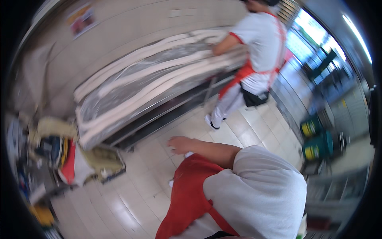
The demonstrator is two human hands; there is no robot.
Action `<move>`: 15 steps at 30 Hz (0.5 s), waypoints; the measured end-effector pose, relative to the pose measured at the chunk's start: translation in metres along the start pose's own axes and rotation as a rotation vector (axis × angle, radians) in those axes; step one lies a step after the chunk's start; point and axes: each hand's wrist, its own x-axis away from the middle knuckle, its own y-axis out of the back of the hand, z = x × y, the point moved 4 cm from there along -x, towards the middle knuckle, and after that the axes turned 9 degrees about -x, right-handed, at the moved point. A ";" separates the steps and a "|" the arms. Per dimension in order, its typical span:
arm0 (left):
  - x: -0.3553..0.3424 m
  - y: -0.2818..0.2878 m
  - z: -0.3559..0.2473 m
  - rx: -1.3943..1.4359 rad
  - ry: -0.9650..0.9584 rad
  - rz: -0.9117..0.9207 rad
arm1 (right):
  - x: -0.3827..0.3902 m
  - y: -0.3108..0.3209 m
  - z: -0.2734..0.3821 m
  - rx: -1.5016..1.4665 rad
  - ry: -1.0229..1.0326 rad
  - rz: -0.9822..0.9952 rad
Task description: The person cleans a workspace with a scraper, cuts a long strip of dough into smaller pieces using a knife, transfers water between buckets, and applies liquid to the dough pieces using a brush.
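My right hand (181, 145) hangs over the tiled floor in front of my red apron (191, 183). It holds nothing, and its fingers look loosely apart, though slightly blurred. My left hand is out of the picture. Nearest to the right hand is a long metal table (159, 113), a short way off and not touched. Long pale strips (139, 93) that look like dough lie along its top, with clear plastic sheeting (119, 101) between and around them.
A person (258, 47) in a white shirt and red apron leans at the table's far right end, an arm over the strips. Bags and cloths (79, 159) are piled at left. Green tubs (318, 145) stand at right, near a bright doorway (310, 32).
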 end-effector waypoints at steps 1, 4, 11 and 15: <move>-0.015 0.030 -0.023 -0.032 -0.024 -0.027 | 0.034 0.003 -0.039 0.026 -0.104 -0.047; -0.042 0.087 -0.104 -0.052 -0.113 -0.135 | 0.188 -0.008 -0.149 -0.020 -0.479 -0.144; -0.033 0.034 -0.422 0.134 -0.739 -0.028 | 0.504 -0.107 -0.313 -0.287 -1.304 -0.509; 0.036 -0.065 -0.500 -0.071 -0.980 -0.075 | 0.554 -0.183 -0.322 -0.602 -1.429 -0.504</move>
